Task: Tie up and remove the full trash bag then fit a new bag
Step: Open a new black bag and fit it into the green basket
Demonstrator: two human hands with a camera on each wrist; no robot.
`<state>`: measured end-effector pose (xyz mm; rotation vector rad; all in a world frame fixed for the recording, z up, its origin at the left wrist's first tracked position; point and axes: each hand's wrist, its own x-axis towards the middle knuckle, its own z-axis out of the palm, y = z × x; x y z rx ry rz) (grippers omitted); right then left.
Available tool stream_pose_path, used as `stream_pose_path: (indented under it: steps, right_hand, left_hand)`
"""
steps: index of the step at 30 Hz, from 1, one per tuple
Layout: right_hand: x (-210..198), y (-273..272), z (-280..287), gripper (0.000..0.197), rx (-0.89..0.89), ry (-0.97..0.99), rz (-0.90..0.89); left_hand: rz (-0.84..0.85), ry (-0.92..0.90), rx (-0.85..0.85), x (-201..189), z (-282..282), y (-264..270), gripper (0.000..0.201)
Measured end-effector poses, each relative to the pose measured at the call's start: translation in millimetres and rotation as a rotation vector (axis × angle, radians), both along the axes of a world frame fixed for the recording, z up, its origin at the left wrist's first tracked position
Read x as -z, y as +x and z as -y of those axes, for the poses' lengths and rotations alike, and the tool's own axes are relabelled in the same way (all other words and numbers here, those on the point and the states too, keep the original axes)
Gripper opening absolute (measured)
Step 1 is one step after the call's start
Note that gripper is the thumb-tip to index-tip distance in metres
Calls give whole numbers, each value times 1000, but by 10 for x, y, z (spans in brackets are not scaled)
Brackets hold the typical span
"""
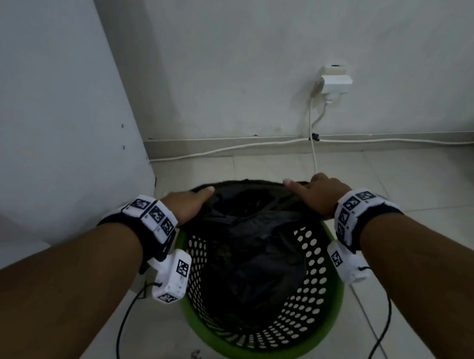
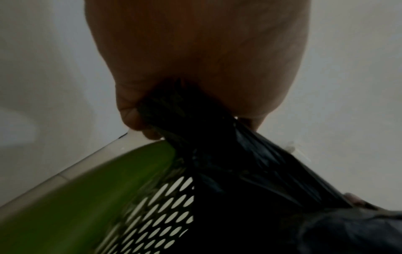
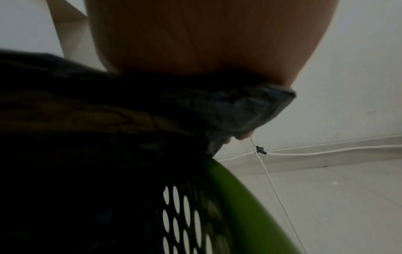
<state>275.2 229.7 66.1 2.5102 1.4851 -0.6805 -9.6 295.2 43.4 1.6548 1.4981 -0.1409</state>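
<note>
Grip: left hand (image 1: 188,203) bunches black bag (image 1: 253,239) edge at far-left rim of green basket (image 1: 255,353); right hand (image 1: 320,195) apparently clutches far-right edge. Step: fitting new bag, probably. Next: stretch edge over near rim.

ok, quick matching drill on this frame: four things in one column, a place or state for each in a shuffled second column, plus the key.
Column 1
1. black trash bag
2. left hand
3. green basket
4. white plug adapter

Column 2
A. on the wall above the skirting
B. stands on the tiled floor, side wall perforated
C. grips a bunched edge of bag at the basket's left rim
D. hangs inside the basket, edge held up at both sides

Pairs: 1-D, 2-C, 3-B, 4-A. The right hand holds the bag's other edge at the far right rim.
</note>
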Motion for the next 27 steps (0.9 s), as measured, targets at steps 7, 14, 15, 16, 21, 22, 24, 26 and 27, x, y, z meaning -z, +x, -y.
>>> stream_pose_path:
  steps: [7, 14, 15, 16, 21, 22, 24, 26, 27]
  right_hand:
    - [194, 101, 318, 91, 83, -172, -196]
    - [289, 188, 1004, 59, 125, 12, -314]
    - [307, 166, 1108, 56, 177, 67, -341]
    - [325, 137, 1208, 53, 217, 120, -347]
    - [451, -23, 1628, 67, 300, 318, -281]
    - [459, -66, 1691, 74, 324, 349, -296]
    - [453, -154, 1775, 78, 375, 376, -312]
    - [437, -221, 1845, 57, 419, 407, -331]
    - [435, -235, 1881, 44, 452, 425, -371]
  left_hand:
    - [57, -118, -107, 236, 150, -159, 81]
    - [209, 220, -195, 413, 675, -467, 47]
    - [243, 255, -235, 414, 769, -496, 51]
    - [288, 277, -270, 414, 854, -522, 57]
    - [281, 212, -359, 403, 1263, -644, 83]
    - [264, 182, -375, 386, 1352, -647, 80]
    - [219, 119, -394, 351, 1508, -645, 58]
    - [271, 22, -457, 339, 1634, -636, 48]
    - [325, -16, -499, 333, 1692, -628, 44]
